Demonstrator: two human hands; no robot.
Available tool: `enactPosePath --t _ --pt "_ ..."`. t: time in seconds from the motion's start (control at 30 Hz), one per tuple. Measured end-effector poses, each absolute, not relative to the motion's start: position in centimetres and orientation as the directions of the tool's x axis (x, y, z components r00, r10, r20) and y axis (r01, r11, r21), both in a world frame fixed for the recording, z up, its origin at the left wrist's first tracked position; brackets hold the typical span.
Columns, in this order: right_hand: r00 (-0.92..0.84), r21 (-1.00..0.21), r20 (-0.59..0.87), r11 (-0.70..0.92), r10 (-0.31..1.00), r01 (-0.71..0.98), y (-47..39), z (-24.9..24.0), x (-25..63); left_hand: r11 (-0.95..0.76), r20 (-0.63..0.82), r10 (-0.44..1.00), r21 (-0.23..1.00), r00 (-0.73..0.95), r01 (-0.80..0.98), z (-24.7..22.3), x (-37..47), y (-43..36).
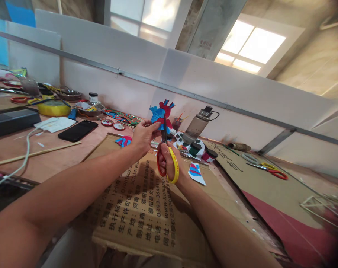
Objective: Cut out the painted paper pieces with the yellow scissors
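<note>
My left hand pinches a red and blue painted paper cutout, held up above the cardboard sheet. In my right hand is a pair of scissors with one red and one yellow handle loop. Their dark blades point upward and overlap the cutout's right part; whether they touch the paper's edge I cannot tell. A smaller red and blue painted piece lies on the cardboard left of my hands. To their right is a white paper scrap with red and blue paint.
Behind my hands stand a grey water bottle, a green paint jar and a magenta paint jar. A phone, tissue and yellow tape roll lie left. Other scissors rest right.
</note>
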State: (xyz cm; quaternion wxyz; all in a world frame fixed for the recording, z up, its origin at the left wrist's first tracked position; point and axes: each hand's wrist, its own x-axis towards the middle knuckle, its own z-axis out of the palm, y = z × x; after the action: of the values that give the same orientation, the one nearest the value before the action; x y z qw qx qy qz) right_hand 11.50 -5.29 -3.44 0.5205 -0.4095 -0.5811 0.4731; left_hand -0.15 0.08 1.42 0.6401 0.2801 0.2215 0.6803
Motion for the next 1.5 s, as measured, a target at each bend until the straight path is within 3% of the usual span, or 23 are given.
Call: enactPosePath --t 0.5,0.93,1.5 --pt "-0.116 -0.977 0.215 0.215 0.97 -0.014 -5.45 -3.18 11.6 -0.078 0.1 0.995 0.659 -0.016 -0.748 1.33 -0.23 0.27" --pt "-0.161 -0.928 0.368 0.373 0.916 0.005 -5.11 -3.2 11.66 -0.105 0.137 0.99 0.695 -0.012 -0.711 1.15 0.13 -0.2" --pt "-0.141 -0.947 0.314 0.32 0.939 0.02 -5.58 -2.66 11.63 -0.108 0.152 0.988 0.715 0.002 -0.691 0.93 0.01 0.07"
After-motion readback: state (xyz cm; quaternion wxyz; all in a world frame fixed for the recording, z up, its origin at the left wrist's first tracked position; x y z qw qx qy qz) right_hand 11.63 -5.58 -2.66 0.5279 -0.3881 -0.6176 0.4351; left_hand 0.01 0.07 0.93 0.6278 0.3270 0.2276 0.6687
